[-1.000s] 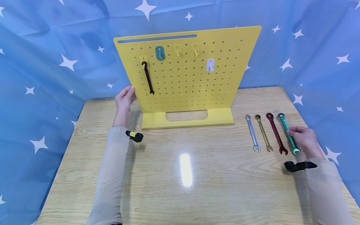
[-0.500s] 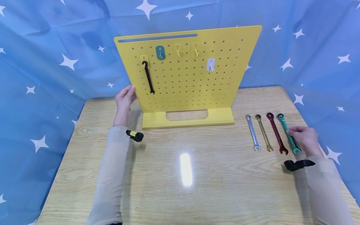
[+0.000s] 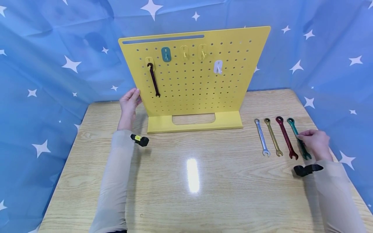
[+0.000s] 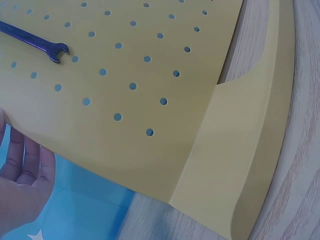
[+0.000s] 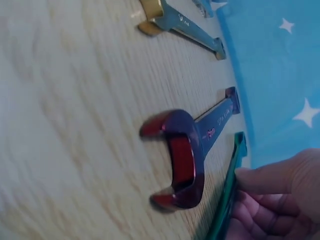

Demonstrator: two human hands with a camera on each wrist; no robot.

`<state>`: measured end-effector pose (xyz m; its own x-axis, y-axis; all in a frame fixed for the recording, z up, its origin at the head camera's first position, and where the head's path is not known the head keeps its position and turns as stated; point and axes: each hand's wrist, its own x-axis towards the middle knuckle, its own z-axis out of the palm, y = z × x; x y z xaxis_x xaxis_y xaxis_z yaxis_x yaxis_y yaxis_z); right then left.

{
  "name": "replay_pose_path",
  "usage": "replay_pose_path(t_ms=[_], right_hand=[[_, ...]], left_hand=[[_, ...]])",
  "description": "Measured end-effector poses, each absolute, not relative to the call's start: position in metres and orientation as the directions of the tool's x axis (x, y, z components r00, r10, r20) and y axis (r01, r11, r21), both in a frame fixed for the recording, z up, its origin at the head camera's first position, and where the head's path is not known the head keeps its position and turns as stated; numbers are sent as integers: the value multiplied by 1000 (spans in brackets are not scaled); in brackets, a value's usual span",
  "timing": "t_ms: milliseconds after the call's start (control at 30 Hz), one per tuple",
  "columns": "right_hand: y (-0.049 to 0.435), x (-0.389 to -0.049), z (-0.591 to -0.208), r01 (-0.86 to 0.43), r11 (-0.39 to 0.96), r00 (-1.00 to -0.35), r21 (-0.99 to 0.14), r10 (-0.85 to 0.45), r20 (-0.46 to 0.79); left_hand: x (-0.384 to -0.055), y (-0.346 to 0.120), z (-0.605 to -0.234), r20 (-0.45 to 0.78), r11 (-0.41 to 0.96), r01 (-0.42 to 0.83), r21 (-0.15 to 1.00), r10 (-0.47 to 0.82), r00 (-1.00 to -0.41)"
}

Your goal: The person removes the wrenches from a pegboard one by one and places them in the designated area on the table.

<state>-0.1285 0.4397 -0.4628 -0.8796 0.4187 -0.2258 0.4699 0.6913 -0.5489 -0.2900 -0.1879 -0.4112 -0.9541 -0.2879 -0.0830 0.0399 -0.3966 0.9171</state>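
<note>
At the left edge of a standing yellow pegboard (image 3: 233,34), my left hand (image 3: 128,103) grips the board, thumb on the front and fingers behind. The left wrist view shows those fingers (image 4: 31,162) beyond the board's edge. A dark purple combination wrench (image 3: 154,81) hangs from a yellow hook near that side. On the right of the table, my right hand (image 3: 316,143) pinches a green combination wrench (image 3: 302,147) by its shank. In the right wrist view the green wrench (image 5: 228,192) stands on its edge, thumb against it. A red wrench (image 3: 285,137) lies just left of it.
A gold wrench (image 3: 273,136) and a silver wrench (image 3: 262,137) lie parallel beside the red one. The board also carries a teal hook (image 3: 166,54), two bare yellow hooks and a white hook (image 3: 218,67). A blue star-patterned cloth (image 3: 70,26) surrounds the wooden table (image 3: 233,181).
The green wrench has turned in my right hand's fingers, its upper face now darker and narrower. My left hand stays on the board.
</note>
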Motion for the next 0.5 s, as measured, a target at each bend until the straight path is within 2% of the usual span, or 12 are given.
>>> replay_pose_path(t_ms=[233,333,500], right_hand=[[435,-129,-464,447,683,-882,-578,445,-156],[429,-132,-460,430,648,-882,-629,450,-139],[413,-137,-447,329,591,-901,-736,430,-57]], left_hand=[[-290,-187,-411,-90,-389,29,921,-283,-955],[-290,-188,-412,-84,-392,35,919,-283,-955],[-290,-188,-413,-76,-387,45,921,-293,-953]])
